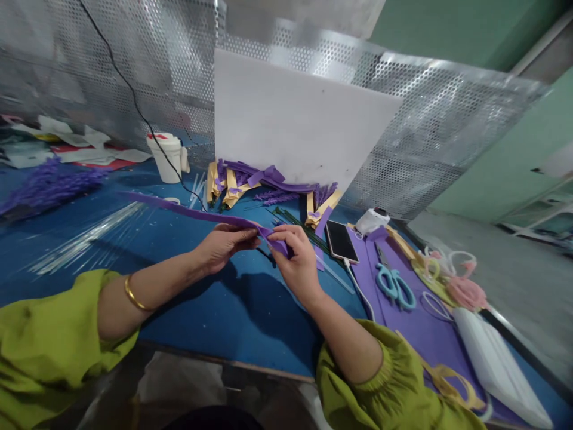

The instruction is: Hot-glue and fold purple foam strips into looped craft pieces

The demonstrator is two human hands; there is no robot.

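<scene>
A long purple strip (197,213), of paper or fabric, stretches from the left into both hands above the blue table. My left hand (226,243) pinches it between thumb and fingers. Close beside it, my right hand (298,260) is closed on the strip's right end, where the material looks folded or twisted. Beyond the hands lie thin green stems (295,220) and small purple flower bunches in tan paper wraps (235,188). More purple strips (268,174) rest across the bunches, against the white board.
A phone (341,241) with a white cable and blue-handled scissors (396,286) lie to the right, the scissors on purple sheets (416,331). Clear thin sticks (94,236), purple flowers (49,185) and a white cup (165,158) occupy the left. A white board (295,113) stands behind.
</scene>
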